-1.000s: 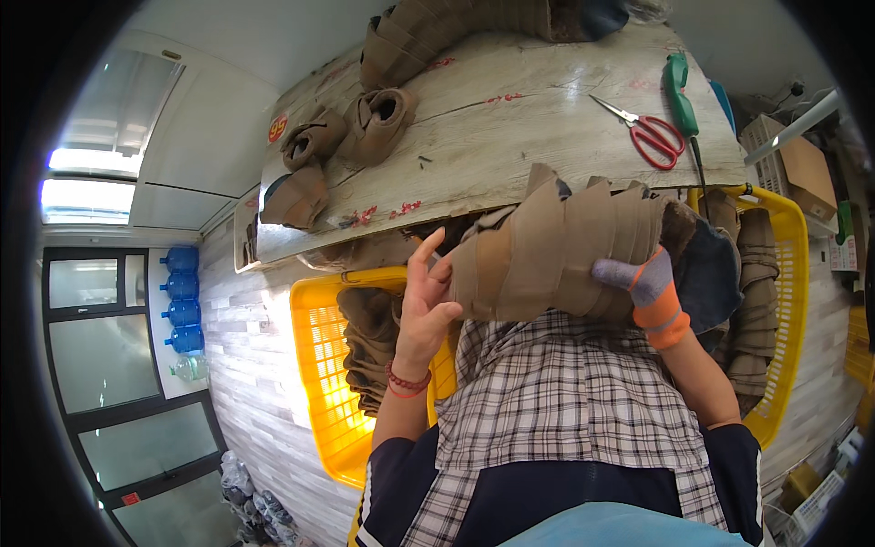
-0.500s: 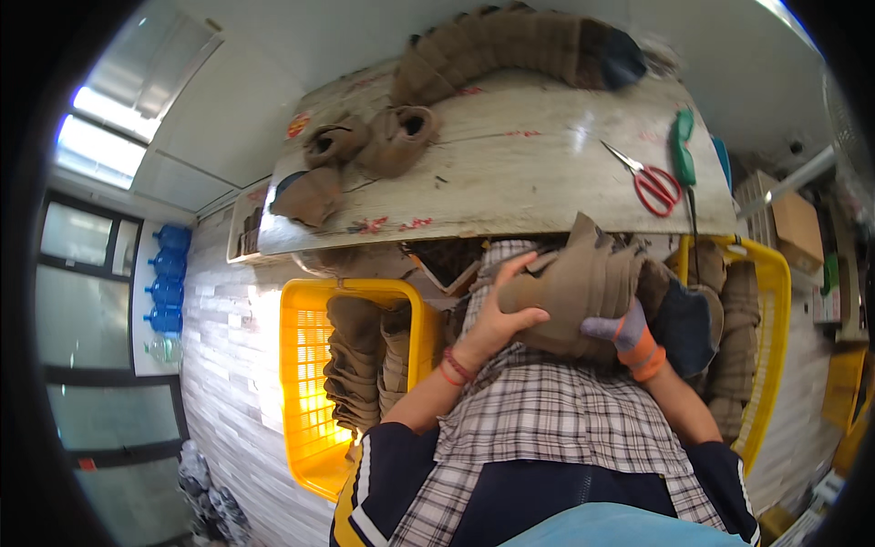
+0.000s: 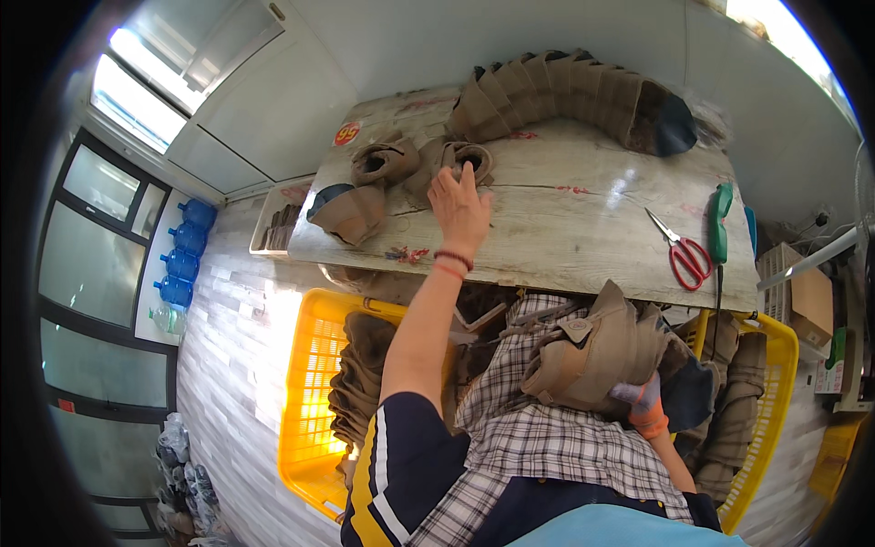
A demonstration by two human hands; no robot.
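Head view, left hand [image 3: 461,208] now on boot upper [image 3: 465,161]

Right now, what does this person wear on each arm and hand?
The left hand is bare, with a dark bead bracelet and a thin red band at the wrist; that arm ends in a short navy sleeve with white and yellow stripes. The right hand has orange and grey finger coverings; its forearm shows no sleeve.

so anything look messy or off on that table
Mostly orderly: a neat nested row of brown shoe uppers along the far edge. The three loose uppers near the left hand lie tumbled at odd angles, and small red scraps litter the near edge.
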